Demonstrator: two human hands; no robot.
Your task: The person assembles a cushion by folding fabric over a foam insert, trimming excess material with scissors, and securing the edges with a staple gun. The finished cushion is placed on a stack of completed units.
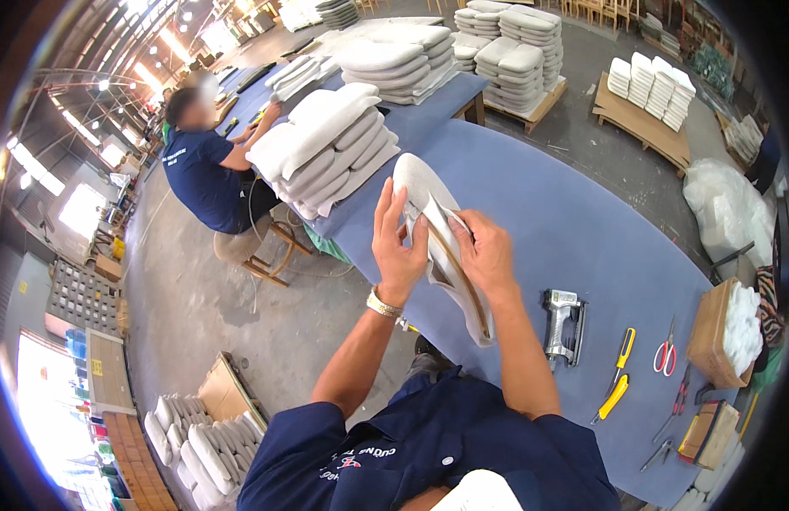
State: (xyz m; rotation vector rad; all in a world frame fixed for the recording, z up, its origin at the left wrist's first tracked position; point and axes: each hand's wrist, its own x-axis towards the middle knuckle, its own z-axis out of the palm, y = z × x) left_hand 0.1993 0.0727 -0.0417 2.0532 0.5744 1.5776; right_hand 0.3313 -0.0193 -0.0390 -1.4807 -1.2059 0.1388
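Between my hands a light grey upholstered seat cushion stands tilted on its edge over the front edge of the blue-topped table. Its underside faces right, with loose fabric and a brown board edge showing. My left hand braces its left side, fingers reaching upward and thumb pressed to the fabric edge. With bent fingers, my right hand pinches the fabric flap on the other side; its fingertips are partly hidden. A silver staple gun lies on the table to the right of my right forearm.
Right of the staple gun lie a yellow-handled screwdriver, a yellow cutter and red-handled scissors. A cardboard box holds white material. Stacked cushions stand at the table's far left, near a seated co-worker.
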